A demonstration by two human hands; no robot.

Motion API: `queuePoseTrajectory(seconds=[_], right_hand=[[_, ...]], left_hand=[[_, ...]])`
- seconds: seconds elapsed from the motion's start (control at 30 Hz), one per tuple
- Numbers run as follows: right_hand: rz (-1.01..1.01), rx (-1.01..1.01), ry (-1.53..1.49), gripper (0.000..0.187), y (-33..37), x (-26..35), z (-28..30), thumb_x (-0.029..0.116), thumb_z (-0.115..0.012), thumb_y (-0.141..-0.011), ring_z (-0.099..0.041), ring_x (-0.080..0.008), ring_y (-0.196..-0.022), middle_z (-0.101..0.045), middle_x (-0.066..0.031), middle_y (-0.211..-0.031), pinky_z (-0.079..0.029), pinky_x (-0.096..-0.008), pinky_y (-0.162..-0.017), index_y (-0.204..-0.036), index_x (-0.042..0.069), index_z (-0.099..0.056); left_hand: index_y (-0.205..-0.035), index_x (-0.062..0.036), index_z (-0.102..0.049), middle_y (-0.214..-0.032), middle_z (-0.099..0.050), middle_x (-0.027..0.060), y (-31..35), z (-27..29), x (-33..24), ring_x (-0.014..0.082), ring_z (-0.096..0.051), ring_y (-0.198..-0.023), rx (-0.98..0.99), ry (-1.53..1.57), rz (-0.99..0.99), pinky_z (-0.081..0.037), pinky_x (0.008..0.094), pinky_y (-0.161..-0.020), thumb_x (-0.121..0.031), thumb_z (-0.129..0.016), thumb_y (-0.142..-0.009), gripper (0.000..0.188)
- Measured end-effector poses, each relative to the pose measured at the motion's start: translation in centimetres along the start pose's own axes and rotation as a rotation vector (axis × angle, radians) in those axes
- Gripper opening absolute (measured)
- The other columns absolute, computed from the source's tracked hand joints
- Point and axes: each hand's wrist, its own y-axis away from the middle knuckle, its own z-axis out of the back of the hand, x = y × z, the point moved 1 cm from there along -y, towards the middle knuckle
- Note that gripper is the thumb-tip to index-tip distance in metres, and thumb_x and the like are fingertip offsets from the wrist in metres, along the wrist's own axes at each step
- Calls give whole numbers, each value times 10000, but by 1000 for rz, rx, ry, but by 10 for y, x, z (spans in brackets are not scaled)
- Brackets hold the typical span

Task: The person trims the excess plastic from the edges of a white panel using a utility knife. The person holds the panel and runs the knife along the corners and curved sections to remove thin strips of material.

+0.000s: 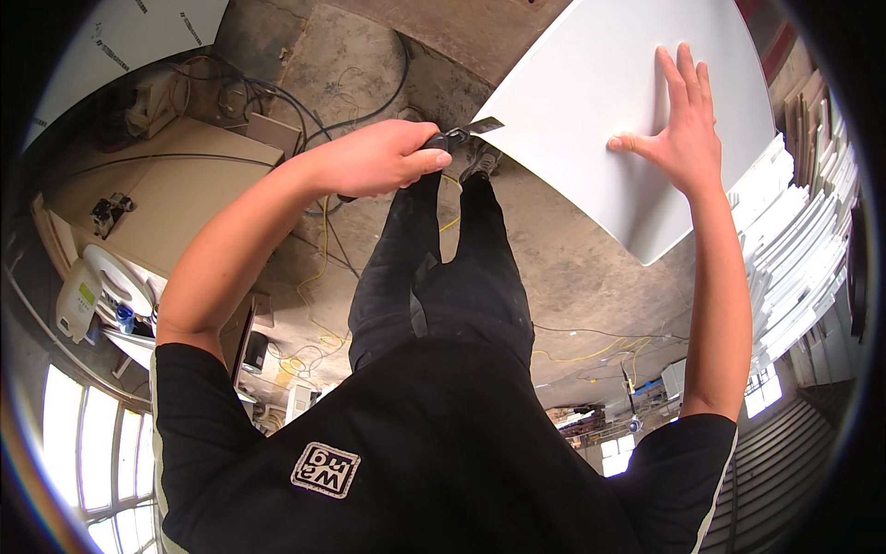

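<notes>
- The person wears a black shirt (pixel 434 443) and black trousers (pixel 443 277), nearest to the camera.
- The left hand (pixel 383 157) is closed in a fist. Its fingers (pixel 426 162) wrap tight around the dark handle of a knife (pixel 461 134).
- The thin blade of the knife points to the right. Its tip touches the edge of a big white board (pixel 591 83).
- The right hand (pixel 678 125) lies flat on the board. Its fingers (pixel 688 78) are straight and a little spread, and the thumb sticks out to the side.
- The board is in front of the person, up and to the right, tilted over the floor (pixel 572 268).
- A shoe (pixel 482 159) shows just under the knife, on the floor.
- Yellow and black wires (pixel 318 277) lie across the floor.
- A stack of white boards (pixel 794 258) stands by the right arm.
- A tan surface (pixel 185 185) is far off on the left, with a white jug (pixel 76 309) near it.
</notes>
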Motion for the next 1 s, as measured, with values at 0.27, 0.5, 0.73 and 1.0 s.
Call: queuePoseTrajectory(seconds=[0.27,0.5,0.73,1.0], right_hand=[[-1,-18,-6,1489,-1,-1,-2,779,-966,-442,-165,-350,-1704,-204,8,-1852,-342,-803,-1222,-1726,359,-340],[-5,-32,4,1488,-1,-1,-4,780,-967,-437,-168,-353,-1703,-213,8,-1849,-326,-816,-1219,-1724,373,-341],[-28,-21,30,1485,-2,3,-1,809,-953,-440,-168,-368,-1701,-216,5,-1848,-332,-848,-1187,-1724,379,-343],[-17,148,113,1428,0,-2,11,762,-944,-599,-158,-493,-1672,-232,-218,-1805,-258,-671,-1314,-1725,137,-328]], left_hand=[[-978,-45,-519,-767,-543,14,-33,-38,-3,134,-541,-681,-20,-76,-207,-481,356,-622,-353,-565,-1161,361],[-1008,23,-557,-832,-615,157,-64,-80,-15,297,-614,-793,-27,-176,-258,-517,451,-784,-362,-570,-1145,409],[-1042,51,-598,-946,-682,262,-88,-121,-33,432,-680,-936,-18,-195,-280,-528,514,-872,-384,-571,-1136,446],[-1057,64,-607,-988,-709,280,-119,-176,-48,463,-697,-995,-15,-154,-267,-530,541,-897,-404,-549,-1138,479]])
